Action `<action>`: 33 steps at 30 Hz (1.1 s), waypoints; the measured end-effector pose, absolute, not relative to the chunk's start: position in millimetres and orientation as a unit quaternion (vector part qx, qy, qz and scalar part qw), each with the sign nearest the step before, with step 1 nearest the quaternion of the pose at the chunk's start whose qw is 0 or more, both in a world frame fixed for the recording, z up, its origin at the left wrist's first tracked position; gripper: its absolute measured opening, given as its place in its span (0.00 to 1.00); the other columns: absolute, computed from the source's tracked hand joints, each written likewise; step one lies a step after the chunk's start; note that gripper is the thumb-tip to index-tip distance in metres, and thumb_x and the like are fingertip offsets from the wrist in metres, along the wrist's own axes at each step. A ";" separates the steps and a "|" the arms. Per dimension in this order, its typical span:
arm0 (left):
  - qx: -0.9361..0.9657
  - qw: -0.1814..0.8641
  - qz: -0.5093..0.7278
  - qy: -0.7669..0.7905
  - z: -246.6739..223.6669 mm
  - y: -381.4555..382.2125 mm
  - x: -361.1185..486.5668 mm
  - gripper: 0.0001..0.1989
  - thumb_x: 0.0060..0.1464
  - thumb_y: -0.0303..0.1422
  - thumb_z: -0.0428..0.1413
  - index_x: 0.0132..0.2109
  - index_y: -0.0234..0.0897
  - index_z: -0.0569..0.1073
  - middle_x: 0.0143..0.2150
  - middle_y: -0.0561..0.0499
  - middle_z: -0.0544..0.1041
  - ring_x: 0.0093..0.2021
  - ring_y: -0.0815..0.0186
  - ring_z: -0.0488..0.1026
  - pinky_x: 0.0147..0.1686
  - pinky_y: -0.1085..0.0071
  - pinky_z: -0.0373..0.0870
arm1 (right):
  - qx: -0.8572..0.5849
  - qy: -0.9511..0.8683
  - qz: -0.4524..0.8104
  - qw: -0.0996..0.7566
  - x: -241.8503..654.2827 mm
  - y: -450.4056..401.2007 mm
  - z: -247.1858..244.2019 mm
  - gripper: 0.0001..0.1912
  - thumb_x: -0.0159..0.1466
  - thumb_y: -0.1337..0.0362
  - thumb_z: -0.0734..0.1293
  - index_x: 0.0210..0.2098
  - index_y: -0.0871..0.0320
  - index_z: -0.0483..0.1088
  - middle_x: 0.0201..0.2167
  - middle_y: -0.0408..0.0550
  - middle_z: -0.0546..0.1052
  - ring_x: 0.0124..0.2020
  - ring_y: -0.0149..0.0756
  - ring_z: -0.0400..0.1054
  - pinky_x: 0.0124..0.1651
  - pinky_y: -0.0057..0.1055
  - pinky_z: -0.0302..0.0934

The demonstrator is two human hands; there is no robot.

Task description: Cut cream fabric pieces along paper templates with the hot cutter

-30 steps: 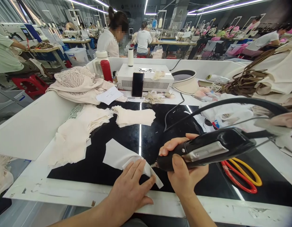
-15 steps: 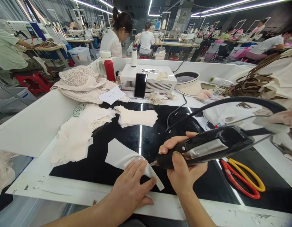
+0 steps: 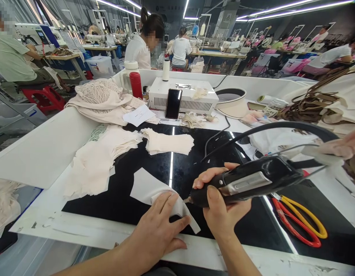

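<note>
My left hand [image 3: 161,220] lies flat with its fingers stretched over a folded part of a white fabric piece [image 3: 147,184], pressing it on the black work surface [image 3: 125,207]. The thumb is spread apart from the index finger. In my right hand [image 3: 223,211] is a black corded handheld tool [image 3: 246,182] with a silver plate on its side. Its pointed metal tip [image 3: 188,199] sits at the fabric's folded edge, close to my left fingertips; whether it touches cannot be made out. Another person's hand [image 3: 342,145] is beside the tool's rear end, by a translucent piece.
Scissors with red and yellow handles [image 3: 302,222] lie right of my right hand. Cream fabric stacks [image 3: 168,142] lie ahead and left. Behind stand a white vented box [image 3: 183,96], a phone [image 3: 173,103] and a red flask [image 3: 135,85]. A cable [image 3: 214,140] crosses the surface.
The view has shifted slightly, moving the background to the right. The other person's hand and the tool's rear end have moved a little left and down. My hands keep their places.
</note>
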State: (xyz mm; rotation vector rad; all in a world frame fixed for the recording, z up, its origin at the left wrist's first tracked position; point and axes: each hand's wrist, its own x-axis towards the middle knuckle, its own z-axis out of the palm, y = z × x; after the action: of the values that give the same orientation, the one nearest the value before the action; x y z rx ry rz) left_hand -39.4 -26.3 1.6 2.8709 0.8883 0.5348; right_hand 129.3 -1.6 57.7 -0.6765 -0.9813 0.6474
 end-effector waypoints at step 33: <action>0.929 -0.056 0.258 0.260 -13.2 14.8 -65.1 0.07 0.72 0.34 0.53 0.50 0.37 0.73 0.53 0.51 0.81 0.54 0.63 0.77 0.57 0.71 0.74 | -0.396 -0.399 0.314 0.765 132.6 12.6 54.8 0.21 0.63 0.62 0.77 0.52 0.50 0.68 0.31 0.41 0.77 0.29 0.34 0.73 0.34 0.32 0.70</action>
State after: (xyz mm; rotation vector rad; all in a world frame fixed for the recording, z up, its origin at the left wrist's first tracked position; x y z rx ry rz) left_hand -65.1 14.8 -13.2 3.0263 0.8469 0.8418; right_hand 132.6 12.6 54.8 -0.8615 -0.8681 0.6832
